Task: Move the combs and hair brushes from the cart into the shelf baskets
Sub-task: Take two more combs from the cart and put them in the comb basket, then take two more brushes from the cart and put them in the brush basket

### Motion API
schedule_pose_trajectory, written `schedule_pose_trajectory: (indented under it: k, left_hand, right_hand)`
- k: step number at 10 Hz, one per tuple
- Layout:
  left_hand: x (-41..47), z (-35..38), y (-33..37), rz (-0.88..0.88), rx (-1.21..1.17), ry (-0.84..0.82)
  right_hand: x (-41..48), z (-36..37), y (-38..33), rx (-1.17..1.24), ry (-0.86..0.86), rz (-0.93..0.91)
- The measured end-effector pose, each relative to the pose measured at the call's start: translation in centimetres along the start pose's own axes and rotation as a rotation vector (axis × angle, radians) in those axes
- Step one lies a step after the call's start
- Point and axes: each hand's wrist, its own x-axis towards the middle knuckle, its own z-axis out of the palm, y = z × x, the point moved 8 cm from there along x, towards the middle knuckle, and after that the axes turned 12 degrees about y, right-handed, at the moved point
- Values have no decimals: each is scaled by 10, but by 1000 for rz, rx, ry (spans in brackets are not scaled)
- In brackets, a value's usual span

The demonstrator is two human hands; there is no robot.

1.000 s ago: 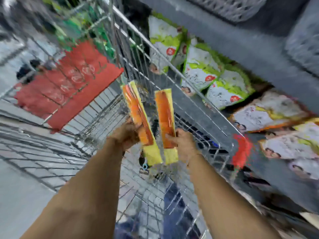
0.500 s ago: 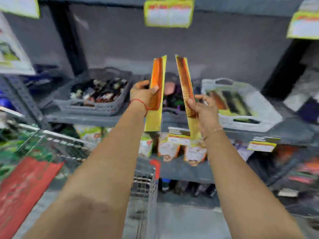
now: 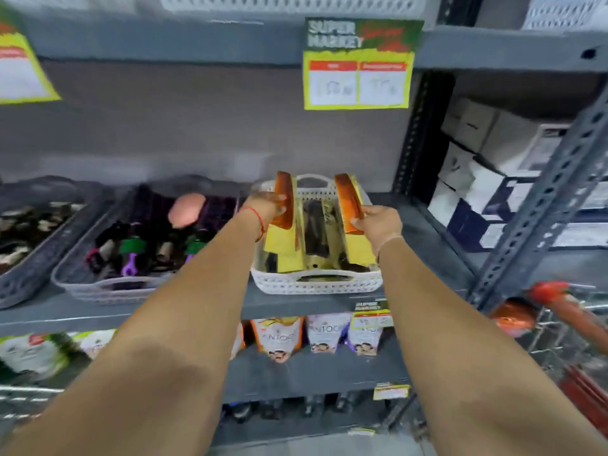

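My left hand (image 3: 266, 205) grips an orange comb on a yellow card (image 3: 285, 205). My right hand (image 3: 378, 222) grips a second orange comb on a yellow card (image 3: 348, 200). Both combs are held upright over a white shelf basket (image 3: 316, 284), their card ends down inside it. Dark combs in yellow packs (image 3: 317, 232) lie in that basket between my hands. A grey basket (image 3: 98, 287) to the left holds hair brushes, among them a pink one (image 3: 186, 209).
A dark grey basket (image 3: 19, 278) sits at the far left of the same shelf. The cart (image 3: 566, 320) with its red handle is at the lower right. A slotted metal upright (image 3: 539, 205) rises on the right. Pouches (image 3: 279, 337) fill the shelf below.
I turned from the cart to the shelf. Both hands carried the combs forward and down, from held high in front of the shelf to over the white basket.
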Motion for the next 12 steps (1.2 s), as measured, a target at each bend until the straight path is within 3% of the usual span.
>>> schedule_pose_trajectory:
  k: [2,3,4,5,6,7,8,10,12]
  left_hand:
    - [24,55,-57,-72,560,-71]
    - [14,53,-55,-27,589,-35]
    - [4,30,-37,16,357,5]
    - [-2,-27,-26,82,-52,131]
    - [-18,-123,-42,74,-322,329]
    - [-51,-230,-89,13,-390,519]
    - [-95,-329,-173,-116,-399,715]
    - [-203,-440,-387,-559,-437,887]
    - [-270,-424,-555,-1019,-487,921]
  right_hand:
    - [6,35,37,-334,-244,-69]
    - [7,36,42,-305,-222,-39]
    - [-3,32,8,-261,-72,-214]
    - [-29,51,-48,10,-53,-365]
    - [-84,97,-108,264,-214,-375]
    - [-165,168,-145,352,-421,-326]
    - [-263,251,-152,288,-663,-302]
    - [-415,384,-80,-48,-1073,-199]
    - [-488,467,31,-409,-1336,-119]
